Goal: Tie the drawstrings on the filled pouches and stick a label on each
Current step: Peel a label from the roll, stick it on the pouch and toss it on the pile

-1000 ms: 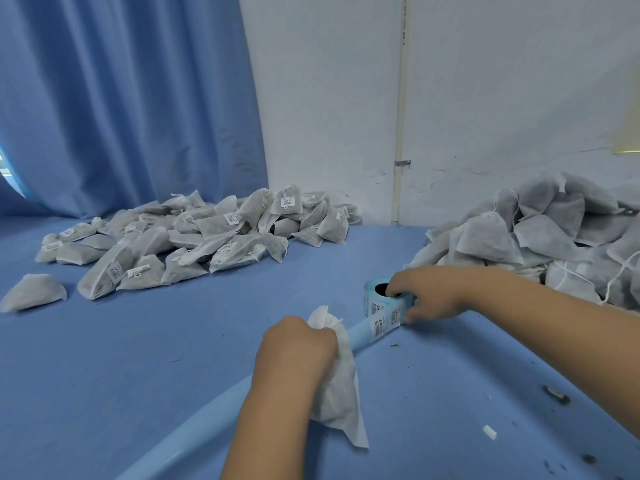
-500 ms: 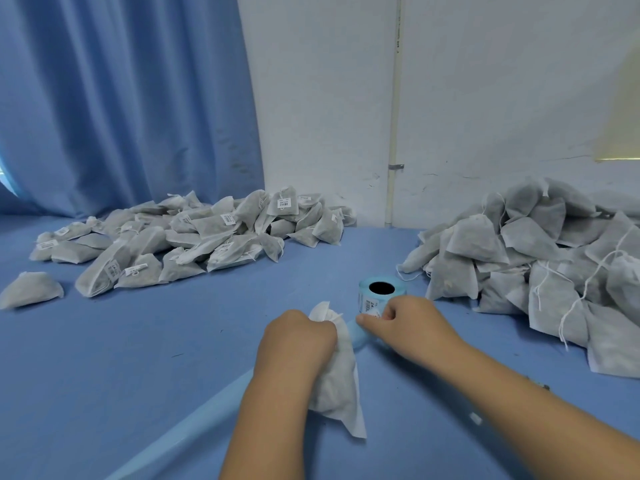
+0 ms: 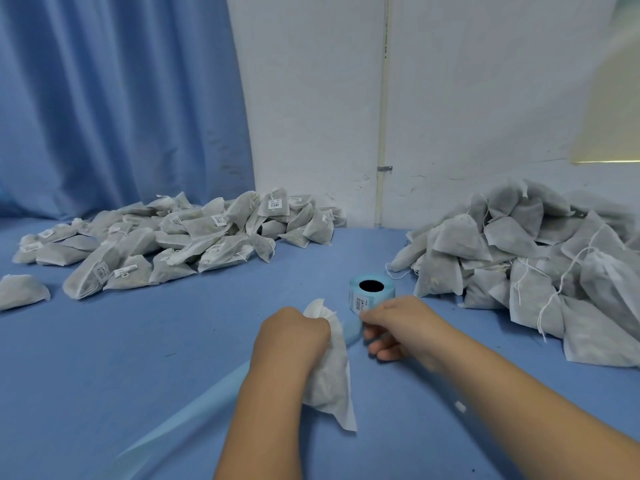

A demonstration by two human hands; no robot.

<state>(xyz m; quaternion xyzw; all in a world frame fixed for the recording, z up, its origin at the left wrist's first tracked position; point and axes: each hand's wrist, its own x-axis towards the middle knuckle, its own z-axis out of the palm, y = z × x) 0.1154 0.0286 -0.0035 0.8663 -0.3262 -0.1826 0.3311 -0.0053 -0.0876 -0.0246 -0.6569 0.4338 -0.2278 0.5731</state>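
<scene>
My left hand [image 3: 292, 336] grips a filled white pouch [image 3: 329, 379] by its gathered neck, and its body hangs down onto the blue table [image 3: 138, 358]. My right hand [image 3: 398, 323] sits just right of the pouch, its fingertips pinching at a white label on the blue backing strip [image 3: 194, 410]. That strip runs from the blue label roll [image 3: 371, 293], which stands right behind my hands, down to the lower left.
A pile of labelled pouches [image 3: 180, 244] lies at the back left, with one stray pouch [image 3: 20, 296] at the far left. A bigger heap of unlabelled pouches with loose strings [image 3: 540, 268] fills the right. Behind are a blue curtain [image 3: 114, 98] and a white wall [image 3: 450, 81].
My right hand let go of the label roll and drew back toward the pouch, now picking at the strip. The left hand kept holding the pouch still.
</scene>
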